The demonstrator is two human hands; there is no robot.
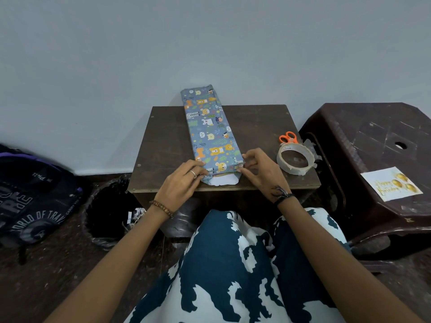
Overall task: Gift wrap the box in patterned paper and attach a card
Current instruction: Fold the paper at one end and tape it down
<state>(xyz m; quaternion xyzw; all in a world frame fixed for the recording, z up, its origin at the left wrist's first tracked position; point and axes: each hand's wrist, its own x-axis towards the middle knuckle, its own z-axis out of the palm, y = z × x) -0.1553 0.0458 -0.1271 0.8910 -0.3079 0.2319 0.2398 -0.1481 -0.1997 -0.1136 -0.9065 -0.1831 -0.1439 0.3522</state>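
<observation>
both hands, left (184, 177) and right (261, 169), grip pinching the wrapped box's (211, 129) near-end paper corners on the surface (261, 127).

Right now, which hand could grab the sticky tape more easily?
The right hand, probably. The tape roll lies on the table just beside it, while the left hand sits across the wrapped box. Both hands pinch the paper's near end.

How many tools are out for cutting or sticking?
2: orange-handled scissors at the table's right edge, and a tape roll just in front of them. More could sit out of view.
</observation>
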